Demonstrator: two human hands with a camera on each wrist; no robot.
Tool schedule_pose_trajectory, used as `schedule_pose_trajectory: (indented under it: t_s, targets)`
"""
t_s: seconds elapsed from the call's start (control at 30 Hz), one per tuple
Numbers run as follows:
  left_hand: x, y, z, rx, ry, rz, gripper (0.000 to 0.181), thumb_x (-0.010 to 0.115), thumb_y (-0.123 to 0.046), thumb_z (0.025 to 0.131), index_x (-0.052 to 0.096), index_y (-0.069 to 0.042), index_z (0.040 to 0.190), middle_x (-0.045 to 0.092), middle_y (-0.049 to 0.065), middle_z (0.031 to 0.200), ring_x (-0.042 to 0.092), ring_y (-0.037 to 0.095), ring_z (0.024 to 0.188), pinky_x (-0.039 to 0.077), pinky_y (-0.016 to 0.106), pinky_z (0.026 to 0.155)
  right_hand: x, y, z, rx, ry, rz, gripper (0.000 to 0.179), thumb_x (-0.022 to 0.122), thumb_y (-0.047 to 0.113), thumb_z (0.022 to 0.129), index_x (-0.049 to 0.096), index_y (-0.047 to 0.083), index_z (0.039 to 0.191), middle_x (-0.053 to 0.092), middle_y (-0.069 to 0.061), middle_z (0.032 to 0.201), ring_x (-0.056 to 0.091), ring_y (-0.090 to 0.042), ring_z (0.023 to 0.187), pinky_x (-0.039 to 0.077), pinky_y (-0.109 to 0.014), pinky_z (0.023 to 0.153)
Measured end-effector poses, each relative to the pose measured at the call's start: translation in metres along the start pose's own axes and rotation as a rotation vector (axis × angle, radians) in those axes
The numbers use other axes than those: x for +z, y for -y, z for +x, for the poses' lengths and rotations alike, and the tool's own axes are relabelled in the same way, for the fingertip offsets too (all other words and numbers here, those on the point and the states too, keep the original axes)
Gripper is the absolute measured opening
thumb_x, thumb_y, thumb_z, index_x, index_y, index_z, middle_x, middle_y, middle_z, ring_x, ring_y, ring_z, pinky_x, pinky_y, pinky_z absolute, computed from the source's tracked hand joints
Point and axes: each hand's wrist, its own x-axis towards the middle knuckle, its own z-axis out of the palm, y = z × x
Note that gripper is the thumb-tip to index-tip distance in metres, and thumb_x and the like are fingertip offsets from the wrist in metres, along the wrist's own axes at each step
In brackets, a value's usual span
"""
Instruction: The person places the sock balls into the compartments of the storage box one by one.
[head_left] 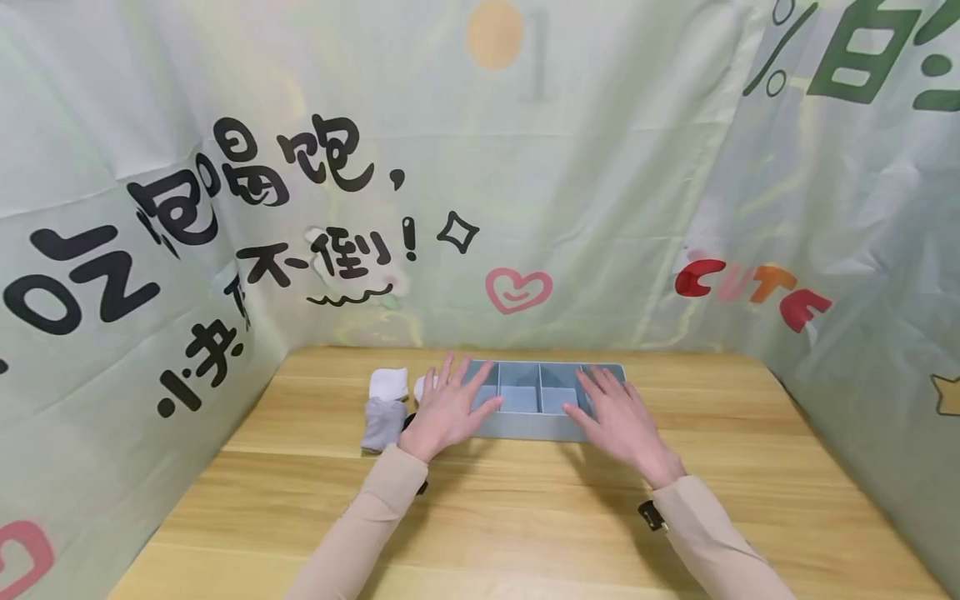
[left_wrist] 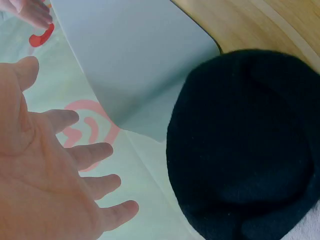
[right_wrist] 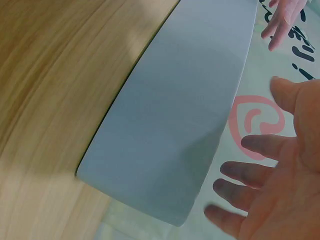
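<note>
A blue-grey divided storage box (head_left: 525,427) lies on the table, its several compartments facing up; the uncovered middle ones hold nothing. Fingers spread, my left hand (head_left: 448,410) hovers over the box's left end. Over its right end is my right hand (head_left: 624,418), also with spread fingers and an empty palm. Left of the box sit rolled bundles of cloth that look like socks: a white one (head_left: 388,385), a grey one (head_left: 385,423), a black one (left_wrist: 245,145) and another white one (head_left: 420,390). My left hand and wrist partly cover the last two in the head view.
The wooden table (head_left: 525,517) reaches back to a pale printed cloth backdrop (head_left: 600,167), which also rises at both sides. Bare wood shows in front of the box and to its right.
</note>
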Motion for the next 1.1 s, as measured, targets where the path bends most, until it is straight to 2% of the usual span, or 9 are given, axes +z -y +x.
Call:
schedule_pose_trajectory:
  t_s: [0.13, 0.23, 0.37, 0.53, 0.67, 0.77, 0.9, 1.03, 1.1]
  targets:
    - [-0.001, 0.003, -0.001, 0.004, -0.025, -0.016, 0.064, 0.037, -0.063, 0.098, 0.031, -0.032, 0.154, 0.028, 0.014, 0.16, 0.013, 0.04, 0.15, 0.016, 0.063, 0.116, -0.001, -0.003, 0.001, -0.009, -0.062, 0.036, 0.06, 0.061, 0.038, 0.096, 0.049, 0.0, 0.142, 0.047, -0.026, 0.145, 0.045, -0.045, 0.132, 0.038, -0.061, 0.105]
    - [-0.001, 0.008, -0.002, 0.015, -0.07, -0.02, 0.062, 0.038, -0.06, 0.1, 0.036, -0.028, 0.153, 0.033, 0.014, 0.157, 0.024, 0.04, 0.146, 0.027, 0.062, 0.111, -0.002, -0.005, 0.001, 0.011, -0.079, 0.072, 0.051, 0.063, 0.033, 0.096, 0.057, 0.0, 0.135, 0.057, -0.023, 0.136, 0.053, -0.044, 0.124, 0.043, -0.059, 0.1]
    - [-0.001, 0.019, -0.004, 0.014, -0.157, -0.046, 0.06, 0.041, -0.057, 0.1, 0.043, -0.024, 0.149, 0.042, 0.015, 0.15, 0.039, 0.037, 0.138, 0.038, 0.059, 0.103, -0.005, -0.009, 0.0, 0.058, -0.086, 0.177, 0.044, 0.062, 0.032, 0.096, 0.063, 0.002, 0.128, 0.065, -0.018, 0.126, 0.061, -0.038, 0.115, 0.048, -0.055, 0.095]
    - [0.002, 0.032, -0.007, -0.003, -0.251, -0.126, 0.056, 0.046, -0.052, 0.1, 0.052, -0.015, 0.142, 0.055, 0.016, 0.138, 0.052, 0.035, 0.126, 0.044, 0.055, 0.1, -0.008, -0.016, -0.003, 0.107, -0.088, 0.326, 0.037, 0.064, 0.031, 0.096, 0.068, 0.006, 0.122, 0.071, -0.011, 0.114, 0.065, -0.029, 0.101, 0.053, -0.044, 0.08]
    - [0.0, 0.042, -0.012, -0.028, -0.276, -0.186, 0.052, 0.051, -0.048, 0.1, 0.057, -0.013, 0.137, 0.059, 0.014, 0.133, 0.055, 0.033, 0.122, 0.045, 0.051, 0.1, -0.009, -0.026, -0.005, 0.134, -0.09, 0.391, 0.035, 0.064, 0.03, 0.096, 0.068, 0.005, 0.12, 0.071, -0.011, 0.11, 0.064, -0.026, 0.098, 0.051, -0.034, 0.074]
    - [-0.003, 0.053, -0.018, -0.048, -0.275, -0.228, 0.048, 0.054, -0.045, 0.099, 0.058, -0.013, 0.135, 0.059, 0.012, 0.133, 0.053, 0.032, 0.124, 0.044, 0.05, 0.102, -0.012, -0.033, -0.007, 0.18, -0.096, 0.431, 0.036, 0.063, 0.031, 0.096, 0.067, 0.006, 0.123, 0.069, -0.012, 0.113, 0.061, -0.027, 0.102, 0.049, -0.033, 0.076]
    - [-0.008, 0.071, -0.026, -0.063, -0.292, -0.294, 0.044, 0.062, -0.038, 0.096, 0.061, -0.011, 0.131, 0.06, 0.012, 0.131, 0.051, 0.033, 0.125, 0.042, 0.051, 0.104, -0.018, -0.043, -0.011, 0.237, -0.092, 0.484, 0.04, 0.063, 0.03, 0.097, 0.063, 0.006, 0.129, 0.063, -0.016, 0.126, 0.056, -0.031, 0.114, 0.047, -0.04, 0.087]
    - [-0.01, 0.087, -0.033, -0.074, -0.302, -0.392, 0.043, 0.072, -0.026, 0.089, 0.064, -0.005, 0.126, 0.062, 0.017, 0.128, 0.052, 0.037, 0.124, 0.04, 0.054, 0.104, -0.02, -0.052, -0.017, 0.255, -0.037, 0.503, 0.048, 0.063, 0.024, 0.096, 0.053, 0.005, 0.139, 0.049, -0.025, 0.142, 0.054, -0.042, 0.121, 0.051, -0.046, 0.09]
    - [-0.012, 0.093, -0.035, -0.1, -0.282, -0.485, 0.043, 0.075, -0.019, 0.086, 0.065, -0.002, 0.125, 0.061, 0.02, 0.129, 0.052, 0.038, 0.124, 0.042, 0.054, 0.103, -0.019, -0.057, -0.02, 0.251, 0.004, 0.522, 0.054, 0.063, 0.022, 0.096, 0.046, 0.003, 0.145, 0.041, -0.028, 0.149, 0.049, -0.047, 0.127, 0.051, -0.05, 0.093]
